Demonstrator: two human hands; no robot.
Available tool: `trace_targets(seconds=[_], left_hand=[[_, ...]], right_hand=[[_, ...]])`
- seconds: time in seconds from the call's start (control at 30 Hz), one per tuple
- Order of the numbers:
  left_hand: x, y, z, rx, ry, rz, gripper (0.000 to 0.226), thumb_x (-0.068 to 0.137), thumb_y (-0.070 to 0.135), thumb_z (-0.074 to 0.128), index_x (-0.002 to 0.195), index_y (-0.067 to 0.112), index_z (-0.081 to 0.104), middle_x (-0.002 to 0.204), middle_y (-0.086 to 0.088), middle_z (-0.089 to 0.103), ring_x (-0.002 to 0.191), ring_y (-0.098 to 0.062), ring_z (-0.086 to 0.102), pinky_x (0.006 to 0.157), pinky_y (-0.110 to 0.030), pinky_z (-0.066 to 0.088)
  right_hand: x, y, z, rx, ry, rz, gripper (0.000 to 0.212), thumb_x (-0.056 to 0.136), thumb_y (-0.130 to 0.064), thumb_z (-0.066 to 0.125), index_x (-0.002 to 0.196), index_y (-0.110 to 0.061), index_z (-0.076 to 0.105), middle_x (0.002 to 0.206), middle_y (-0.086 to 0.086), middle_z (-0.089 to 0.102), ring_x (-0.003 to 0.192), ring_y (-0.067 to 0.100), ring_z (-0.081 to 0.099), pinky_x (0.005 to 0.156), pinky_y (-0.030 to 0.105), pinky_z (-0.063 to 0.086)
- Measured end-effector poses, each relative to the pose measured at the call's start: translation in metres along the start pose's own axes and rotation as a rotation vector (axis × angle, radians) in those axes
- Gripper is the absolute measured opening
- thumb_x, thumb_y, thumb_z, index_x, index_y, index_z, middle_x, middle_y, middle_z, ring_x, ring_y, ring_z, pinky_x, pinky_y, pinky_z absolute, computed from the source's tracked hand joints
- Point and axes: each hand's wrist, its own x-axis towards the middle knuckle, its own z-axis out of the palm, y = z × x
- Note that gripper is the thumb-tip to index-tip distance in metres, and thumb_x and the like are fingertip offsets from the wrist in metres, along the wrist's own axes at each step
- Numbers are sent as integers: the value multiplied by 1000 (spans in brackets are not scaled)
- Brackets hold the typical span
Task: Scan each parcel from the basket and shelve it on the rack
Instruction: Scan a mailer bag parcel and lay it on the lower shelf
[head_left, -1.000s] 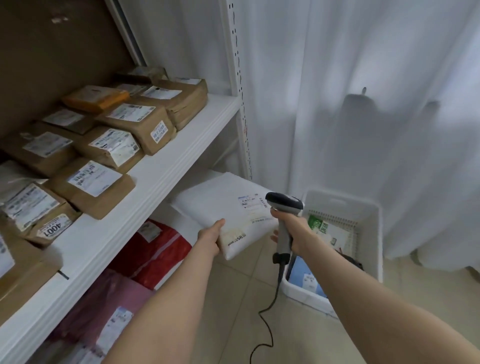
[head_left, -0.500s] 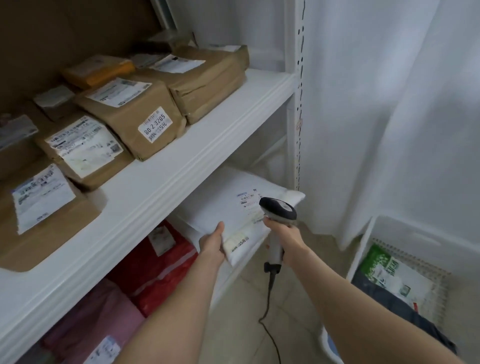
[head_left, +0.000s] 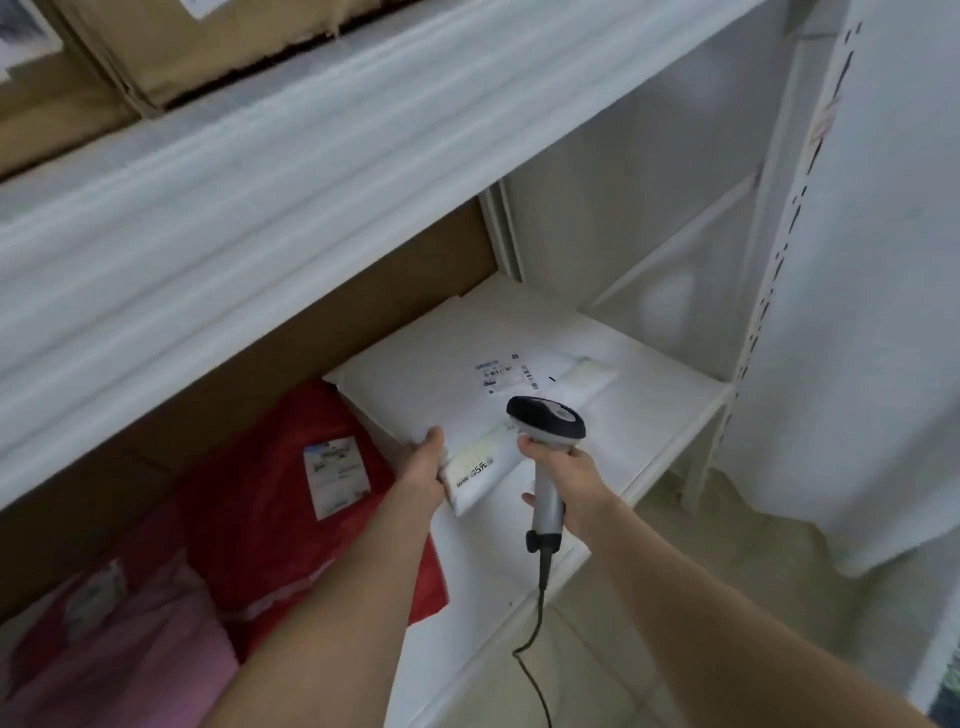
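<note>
At 8 o'clock, one pink parcel (head_left: 130, 654), cut by frame edge; just right, one red parcel (head_left: 270, 519). At centre, left hand (head_left: 423, 465) gripping near corner of one white parcel (head_left: 436, 384) on lower shelf (head_left: 649, 415); right hand (head_left: 571, 470) curled round one scanner (head_left: 545, 423). Bare shelf toward 3 o'clock, up to post (head_left: 769, 312). Label print blurred.

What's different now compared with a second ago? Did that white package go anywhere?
The white parcel has moved forward, from the air in front of the rack onto the lower shelf, where it now seems to lie beside the red parcel. Nothing was let go: the left hand still grips its near corner. The right hand still holds the scanner over it.
</note>
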Motion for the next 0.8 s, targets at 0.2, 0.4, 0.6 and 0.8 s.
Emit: trace_targets(seconds=[0.2, 0.4, 0.6, 0.8], left_hand=[[16, 9, -21, 938, 326, 397, 66, 87, 9, 55, 147, 6, 27, 144, -17, 38, 130, -32, 42, 103, -37, 40], [11, 2, -4, 1691, -234, 612, 88, 76, 54, 66, 149, 36, 19, 158, -6, 10, 145, -28, 9, 114, -51, 18], [13, 7, -6, 1839, -144, 572, 79, 85, 43, 62, 148, 36, 16, 149, -9, 21, 134, -34, 26, 104, -49, 37], [16, 20, -3, 1789, -100, 457, 62, 91, 29, 57, 144, 28, 26, 135, -11, 35, 123, -34, 40, 100, -46, 42]], right_hand=[[29, 5, 16, -104, -87, 11, 15, 85, -19, 74, 93, -13, 62, 101, 4, 56, 96, 23, 54, 89, 45, 54], [45, 7, 15, -52, 20, -7, 22, 85, -16, 73, 98, -7, 58, 97, 7, 58, 86, 21, 56, 75, 39, 56], [46, 2, 0, 22, 87, 35, 38, 85, -18, 75, 114, -4, 54, 100, 15, 55, 91, 28, 57, 72, 39, 57], [37, -3, -6, 43, 61, 36, 34, 84, -18, 75, 109, -6, 57, 105, 17, 55, 97, 29, 57, 72, 38, 57]])
